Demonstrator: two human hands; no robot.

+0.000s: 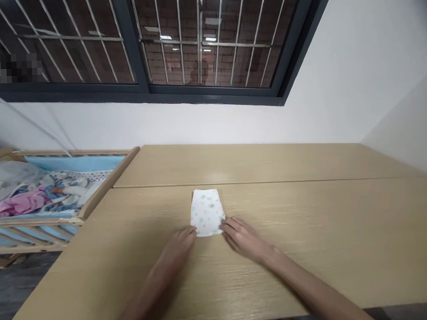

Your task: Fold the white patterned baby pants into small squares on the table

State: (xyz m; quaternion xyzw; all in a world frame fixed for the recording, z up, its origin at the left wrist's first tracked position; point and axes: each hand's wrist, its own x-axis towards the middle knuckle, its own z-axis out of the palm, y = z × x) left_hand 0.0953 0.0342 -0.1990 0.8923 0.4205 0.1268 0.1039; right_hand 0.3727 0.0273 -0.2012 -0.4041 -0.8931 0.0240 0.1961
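Note:
A small white piece of cloth (206,212) with a faint coloured print lies flat on the wooden table. It is narrower at its far edge and wider at its near edge. My left hand (183,241) is closed at the near left corner, with thumb and fingertips on the cloth. At the near right corner, the fingers of my right hand (240,234) are pinched together on the edge. The corners under my fingertips are partly hidden.
The pale wooden table (326,230) has a seam across it and meets a white wall (212,122) at the back. To the left stands a wooden cot (108,186) with blue lining and piled cloths. A barred window (210,91) is above.

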